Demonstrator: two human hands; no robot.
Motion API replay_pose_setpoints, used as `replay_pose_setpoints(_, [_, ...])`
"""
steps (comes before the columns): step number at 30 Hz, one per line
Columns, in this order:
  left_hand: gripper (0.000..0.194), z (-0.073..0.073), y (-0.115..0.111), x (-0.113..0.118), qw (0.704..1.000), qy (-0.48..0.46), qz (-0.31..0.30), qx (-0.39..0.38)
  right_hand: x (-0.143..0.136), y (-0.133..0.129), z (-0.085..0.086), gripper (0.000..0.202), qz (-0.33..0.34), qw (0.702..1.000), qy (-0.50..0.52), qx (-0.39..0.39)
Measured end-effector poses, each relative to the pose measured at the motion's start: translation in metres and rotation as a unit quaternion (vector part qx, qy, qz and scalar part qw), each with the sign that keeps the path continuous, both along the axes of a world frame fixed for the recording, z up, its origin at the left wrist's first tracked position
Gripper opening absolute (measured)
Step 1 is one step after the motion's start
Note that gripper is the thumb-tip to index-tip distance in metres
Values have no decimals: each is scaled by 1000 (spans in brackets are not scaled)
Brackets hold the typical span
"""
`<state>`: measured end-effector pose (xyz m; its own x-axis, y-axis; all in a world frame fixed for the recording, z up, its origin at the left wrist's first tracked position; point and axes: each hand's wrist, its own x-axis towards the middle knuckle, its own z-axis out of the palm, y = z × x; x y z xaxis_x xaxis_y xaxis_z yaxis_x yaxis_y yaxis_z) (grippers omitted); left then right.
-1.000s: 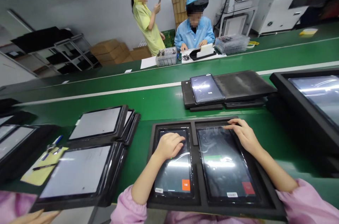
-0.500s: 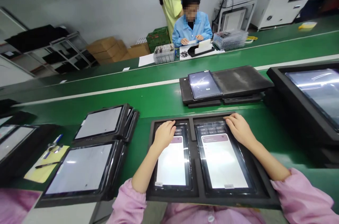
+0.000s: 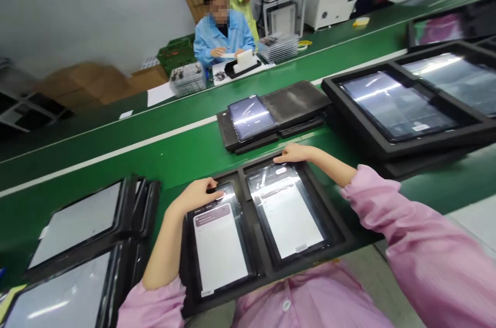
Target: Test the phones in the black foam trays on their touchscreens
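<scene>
Now | left fingers (image 3: 210, 182) parted at left tablet (image 3: 220, 250) | right fingers (image 3: 291, 148) parted at right tablet (image 3: 291, 219) | labels (image 3: 301, 248) illegible

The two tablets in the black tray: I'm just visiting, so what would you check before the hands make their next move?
1. Screens lit: ok. The left tablet and right tablet both glow mostly white.
2. Tablets in place: ok. Each lies in its own compartment of the black tray.
3. Hands clear of the screens' white areas: ok. The left hand and right hand are at the tablets' top ends.
4. Fingers pressing on the glass: cannot tell.
5. Screen text readable: cannot tell; too small.
</scene>
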<state>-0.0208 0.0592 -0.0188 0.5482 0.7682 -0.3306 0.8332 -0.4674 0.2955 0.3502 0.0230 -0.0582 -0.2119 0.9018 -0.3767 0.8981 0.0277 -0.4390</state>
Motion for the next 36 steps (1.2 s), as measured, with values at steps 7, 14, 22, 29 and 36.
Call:
replay_pose_setpoints(7, [58, 5, 13, 5, 999, -3, 26, -41, -1, 8, 22, 61, 34, 998, -18, -57])
replay_pose_setpoints(14, [71, 0, 15, -7, 996, -21, 46, -71, 0, 3, 23, 77, 38, 998, -29, -49])
replay_pose_setpoints(22, [41, -11, -1, -6, 996, 60, 0, 59, -6, -12, -9, 78, -4, 996, -48, 70])
replay_pose_setpoints(29, [31, -25, -33, 11, 987, 12, 57, 147, -2, -88, -46, 31, -124, 945, -18, 302])
replay_pose_setpoints(36, [61, -53, -84, 42, 982, -8, 45, 182, -6, -156, -103, 33, -177, 894, 15, 411])
